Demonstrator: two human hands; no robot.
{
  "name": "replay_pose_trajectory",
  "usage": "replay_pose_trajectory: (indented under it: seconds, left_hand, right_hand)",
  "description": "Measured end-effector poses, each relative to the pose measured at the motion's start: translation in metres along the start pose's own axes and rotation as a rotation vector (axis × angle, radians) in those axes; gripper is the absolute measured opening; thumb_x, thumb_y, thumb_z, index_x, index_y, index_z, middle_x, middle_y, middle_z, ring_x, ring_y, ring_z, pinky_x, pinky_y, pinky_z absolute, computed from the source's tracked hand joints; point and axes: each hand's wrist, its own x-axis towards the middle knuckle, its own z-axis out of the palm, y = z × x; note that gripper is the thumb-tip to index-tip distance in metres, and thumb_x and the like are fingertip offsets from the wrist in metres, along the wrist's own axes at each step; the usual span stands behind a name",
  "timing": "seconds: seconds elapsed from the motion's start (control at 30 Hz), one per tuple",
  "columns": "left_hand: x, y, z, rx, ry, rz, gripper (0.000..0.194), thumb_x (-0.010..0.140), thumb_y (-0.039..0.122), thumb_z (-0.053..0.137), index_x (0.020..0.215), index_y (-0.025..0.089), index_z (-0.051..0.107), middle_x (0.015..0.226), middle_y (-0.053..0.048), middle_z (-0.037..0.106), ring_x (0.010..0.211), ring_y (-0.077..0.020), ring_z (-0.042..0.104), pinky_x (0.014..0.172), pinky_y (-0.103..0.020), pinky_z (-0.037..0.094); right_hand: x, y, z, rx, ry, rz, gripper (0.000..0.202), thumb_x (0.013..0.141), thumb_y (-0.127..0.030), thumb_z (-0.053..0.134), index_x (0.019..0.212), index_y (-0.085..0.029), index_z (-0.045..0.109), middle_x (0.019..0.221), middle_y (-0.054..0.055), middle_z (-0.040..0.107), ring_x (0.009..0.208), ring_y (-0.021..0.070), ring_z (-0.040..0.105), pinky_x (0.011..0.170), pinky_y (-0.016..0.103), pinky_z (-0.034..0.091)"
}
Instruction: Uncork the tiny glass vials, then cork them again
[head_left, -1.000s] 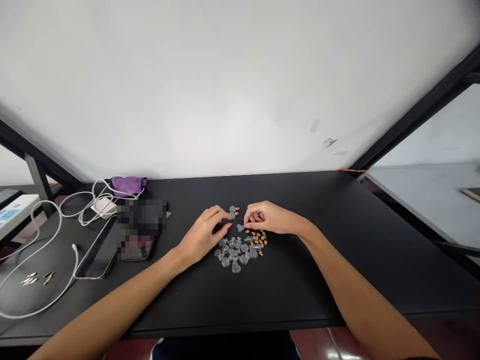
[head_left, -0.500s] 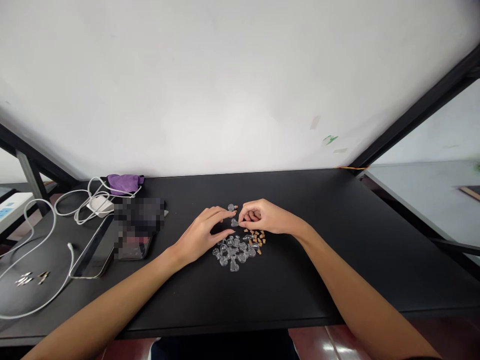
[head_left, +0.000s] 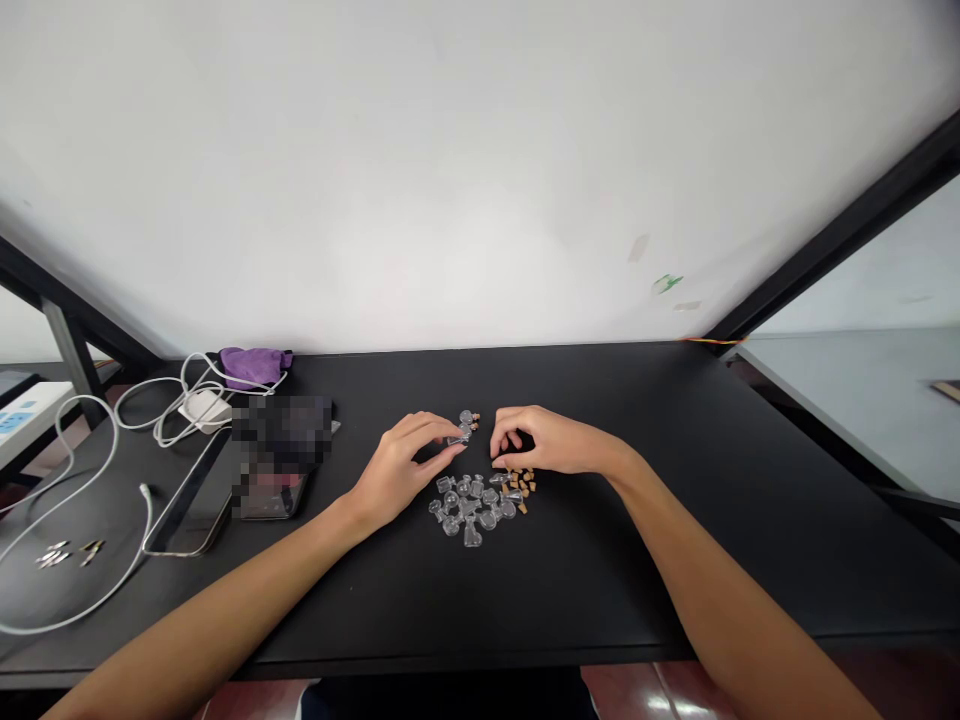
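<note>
Left hand [head_left: 401, 460] touches a clear bottle [head_left: 457, 440]; a blue label [head_left: 16, 421] is blurred.

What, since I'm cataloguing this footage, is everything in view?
Loose bottles: over ten, clear, centre
Corked bottles: at least two, clear, beyond loose bottles
Corks: about ten, tan, beside loose bottles
Phone: one, black, left
Pixelated item: count unclear, dark, beside phone
Cable: probably one, white, left
Charger: one, white, amid cable
Cloth: one, purple, back left
Metal bits: several, silver, brassy, front left
Box: one, white, far left
Table: one, black, centre
Wall: one, white, behind
Bars: several, black, both sides
Wire: count unclear, yellowish, back right
Floor: one, red, below
Left hand: one, bare, by corked bottles
Right hand: one, bare, near corks
</note>
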Motion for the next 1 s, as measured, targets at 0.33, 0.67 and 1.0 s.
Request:
replay_pose_trajectory:
  seconds: [0.33,0.67,1.0]
  left_hand:
    - [0.000,0.001,0.000,-0.014,0.008,-0.012,0.014,0.098,0.024,0.072,0.112,0.023,0.073,0.105,-0.005,0.075,0.085,-0.0153,0.068,0.083,-0.031,0.058]
    - [0.001,0.003,-0.002,-0.039,0.014,0.005,0.015,0.098,0.025,0.071,0.113,0.023,0.072,0.107,-0.005,0.075,0.089,-0.0161,0.069,0.084,-0.032,0.059]
    - [0.000,0.004,-0.001,-0.066,0.035,0.041,0.015,0.098,0.022,0.071,0.113,0.022,0.072,0.106,-0.006,0.076,0.091,-0.0159,0.070,0.083,-0.032,0.061]
  right_hand:
    - [0.002,-0.001,0.003,-0.057,-0.018,-0.019,0.023,0.091,-0.045,0.073,0.088,-0.022,0.077,0.097,0.004,0.063,0.084,0.0183,0.057,0.076,0.033,0.046]
    - [0.009,-0.009,0.011,0.350,0.279,-0.091,0.031,0.087,-0.049,0.077,0.093,-0.019,0.074,0.092,0.007,0.076,0.088,0.0223,0.069,0.087,0.040,0.054]
    - [0.016,-0.012,0.026,0.479,0.252,-0.111,0.028,0.084,-0.044,0.083,0.092,-0.018,0.075,0.091,0.006,0.076,0.090,0.0221,0.072,0.089,0.040,0.056]
